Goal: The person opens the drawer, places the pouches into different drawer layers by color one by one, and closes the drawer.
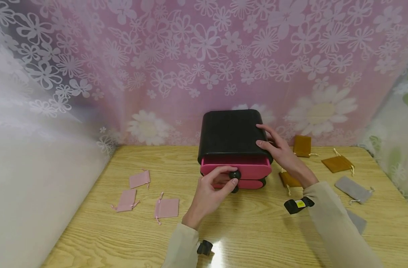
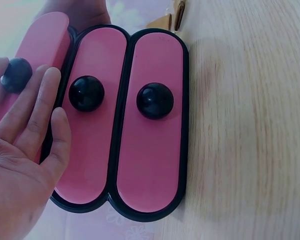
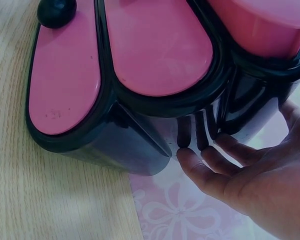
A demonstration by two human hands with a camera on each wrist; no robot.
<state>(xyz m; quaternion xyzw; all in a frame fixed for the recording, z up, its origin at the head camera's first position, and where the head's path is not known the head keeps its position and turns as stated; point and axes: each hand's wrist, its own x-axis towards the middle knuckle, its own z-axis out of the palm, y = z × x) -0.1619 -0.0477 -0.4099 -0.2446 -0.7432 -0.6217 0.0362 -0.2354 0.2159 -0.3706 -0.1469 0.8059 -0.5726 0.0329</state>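
Note:
A black drawer cabinet [image 1: 230, 132] stands toward the back of the table, its three pink drawer fronts stacked in the left wrist view. The top drawer [image 1: 255, 171] is partly pulled out. Between thumb and fingers, my left hand [image 1: 207, 191] pinches that drawer's round black knob [image 1: 235, 174]. The middle drawer [image 2: 92, 155] and the bottom drawer [image 2: 150, 165] are closed. Against the cabinet's right side rests my right hand [image 1: 280, 150], with some fingertips on its top edge. In the right wrist view its fingers [image 3: 205, 175] touch the side wall, loosely extended.
Several small drawstring pouches lie around: pink pouches [image 1: 167, 207] on the left, brown pouches [image 1: 337, 163] and grey pouches [image 1: 353, 189] on the right. One brown pouch [image 1: 289, 179] is partly behind my right wrist. A flowered curtain [image 1: 204, 74] hangs behind the wooden table [image 1: 123, 238].

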